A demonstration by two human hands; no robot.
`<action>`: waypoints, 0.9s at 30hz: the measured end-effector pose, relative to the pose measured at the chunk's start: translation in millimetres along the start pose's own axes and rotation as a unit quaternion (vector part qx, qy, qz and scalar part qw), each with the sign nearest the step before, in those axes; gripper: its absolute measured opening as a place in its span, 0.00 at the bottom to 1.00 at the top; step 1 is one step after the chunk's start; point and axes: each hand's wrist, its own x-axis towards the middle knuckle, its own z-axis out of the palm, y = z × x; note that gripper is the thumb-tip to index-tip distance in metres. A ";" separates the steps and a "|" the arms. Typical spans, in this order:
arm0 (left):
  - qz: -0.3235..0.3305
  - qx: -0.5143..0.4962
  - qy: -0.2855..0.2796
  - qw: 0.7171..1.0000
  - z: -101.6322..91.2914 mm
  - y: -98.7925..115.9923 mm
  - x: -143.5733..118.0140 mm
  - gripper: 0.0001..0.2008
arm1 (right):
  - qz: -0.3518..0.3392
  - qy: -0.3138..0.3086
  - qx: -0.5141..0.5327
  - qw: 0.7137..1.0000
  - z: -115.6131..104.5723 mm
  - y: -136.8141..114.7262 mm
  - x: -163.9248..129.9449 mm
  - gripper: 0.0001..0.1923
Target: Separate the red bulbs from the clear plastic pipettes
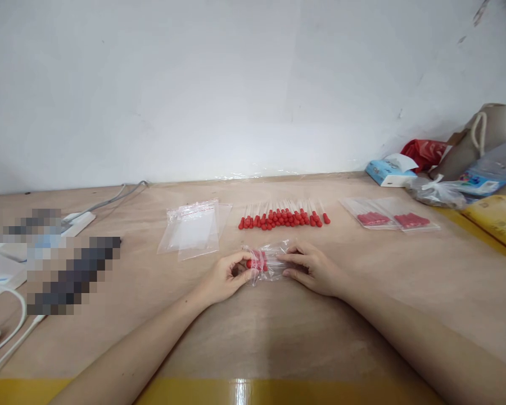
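A yellow strip [244, 391] edges the near side of the worktop [383, 270]. Just beyond it, the left hand [225, 277] and right hand [310, 269] pinch the two ends of a small clear bag [267, 261] with red-capped droppers inside, held low at the worktop's middle. Behind lies a row of loose red-capped droppers [283, 216]. Empty clear bags [194, 228] lie to the left, two filled bags [390, 216] to the right.
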 end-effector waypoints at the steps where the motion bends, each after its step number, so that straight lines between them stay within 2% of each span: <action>1: 0.006 -0.004 0.012 1.000 1.4 -1.2 1.1 0.12 | 0.001 0.000 -0.002 1.000 0.0 0.1 -0.1 0.18; 3: 0.019 -0.022 0.035 0.999 0.5 -2.5 4.6 0.12 | 0.002 0.000 -0.003 1.000 -0.1 0.5 -0.5 0.18; 5: 0.008 -0.040 0.031 0.999 -11.2 -1.1 8.2 0.12 | 0.002 -0.002 -0.004 1.000 -0.4 0.9 -0.9 0.18; 7: -0.035 -0.044 -0.002 0.998 -37.6 3.2 9.3 0.12 | 0.001 0.001 -0.003 1.000 -0.6 1.3 -1.2 0.18; 9: -0.085 -0.027 -0.047 0.995 -76.2 8.6 5.8 0.12 | -0.002 0.004 -0.001 1.000 -0.6 1.4 -1.2 0.18; 11: -0.120 -0.008 0.031 0.992 -116.8 12.2 -1.2 0.13 | -0.004 0.008 0.000 1.000 -0.2 1.4 -1.0 0.17; 12: -0.127 -0.013 0.094 0.987 -133.6 12.7 -4.7 0.14 | -0.005 0.011 0.000 1.000 0.1 1.4 -0.8 0.17; 14: -0.104 -0.042 0.223 0.968 -153.2 10.1 -8.1 0.14 | -0.006 0.016 -0.002 1.000 0.8 1.4 -0.6 0.17; 16: -0.066 -0.043 0.338 0.938 -150.6 3.4 -3.5 0.14 | -0.005 0.019 -0.003 1.000 1.3 1.1 -0.4 0.17; 17: -0.054 -0.027 0.378 0.924 -142.0 -1.0 2.0 0.14 | -0.004 0.019 -0.003 1.000 1.3 1.0 -0.3 0.17; 18: -0.056 0.000 0.389 0.920 -130.2 -5.9 9.2 0.15 | -0.003 0.018 -0.003 1.000 1.3 0.8 -0.3 0.17; 19: -0.056 0.043 0.388 0.919 -116.5 -10.9 17.7 0.14 | -0.002 0.016 -0.003 1.000 1.2 0.7 -0.2 0.17; 23: 0.056 0.241 0.316 0.916 -70.3 -27.8 52.9 0.10 | -0.003 0.010 -0.007 1.000 0.6 0.7 -0.3 0.17; 25: 0.072 0.308 0.288 0.904 -60.2 -32.4 65.8 0.09 | -0.001 0.006 -0.009 1.000 0.4 0.8 -0.4 0.17; 27: 0.061 0.347 0.265 0.898 -56.7 -34.8 73.8 0.09 | 0.000 0.005 -0.010 1.000 0.1 0.5 -0.5 0.16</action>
